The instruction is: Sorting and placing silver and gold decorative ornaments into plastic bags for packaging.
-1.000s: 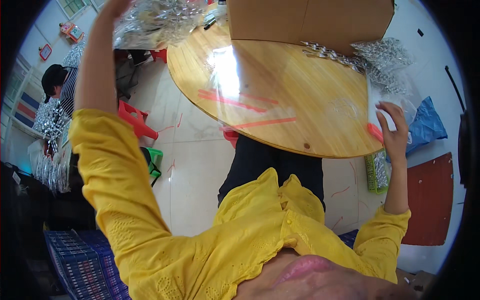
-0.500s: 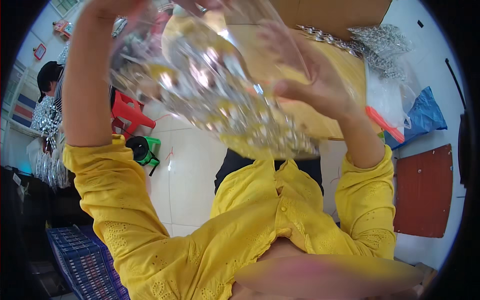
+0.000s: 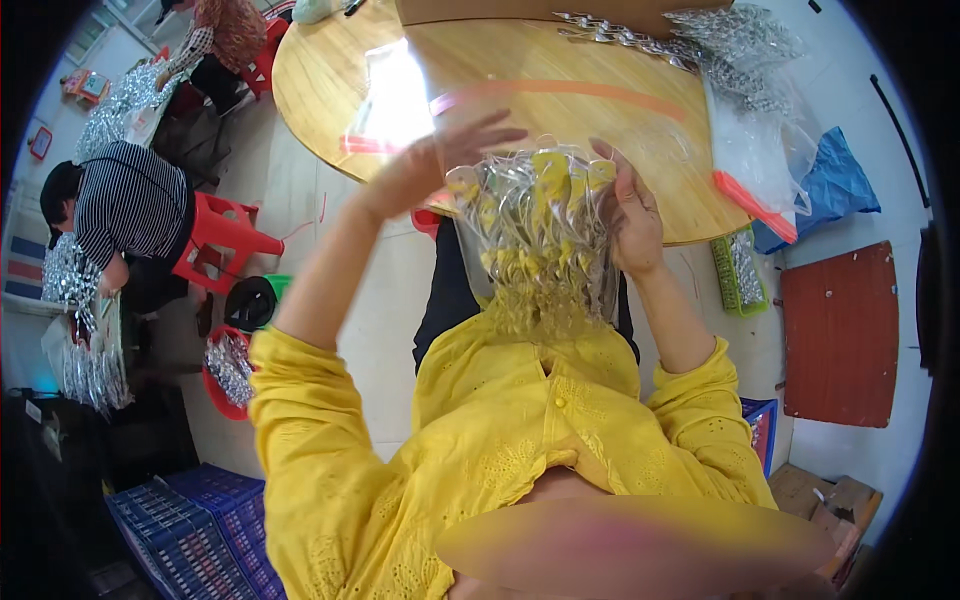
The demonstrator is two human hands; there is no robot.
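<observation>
A clear plastic bag (image 3: 545, 230) filled with shiny silver, twisted hanging ornaments is upright in front of my yellow shirt, at the near edge of the round wooden table. My right hand (image 3: 634, 222) grips its right side, the thumb toward the bag. At the bag's upper left, my left hand (image 3: 450, 158) has its fingers stretched out to the right, slightly blurred. Whether those fingertips touch the plastic is unclear. Pale hooks or loops show along the top of the ornaments. The bag's lower end blends into my shirt.
On the wooden table (image 3: 330, 80) lies a curved orange-pink strip (image 3: 590, 90). More silver ornaments (image 3: 745, 50), white plastic bags (image 3: 760, 150) and a blue bag (image 3: 835, 190) are at right. Two people sit at left near red stools (image 3: 225, 228). Blue crates (image 3: 190, 530) stand lower left.
The bag has come down from a raised, tilted position to upright before my body. My left hand has lowered and moved right; my right hand has closed on the bag's side.
</observation>
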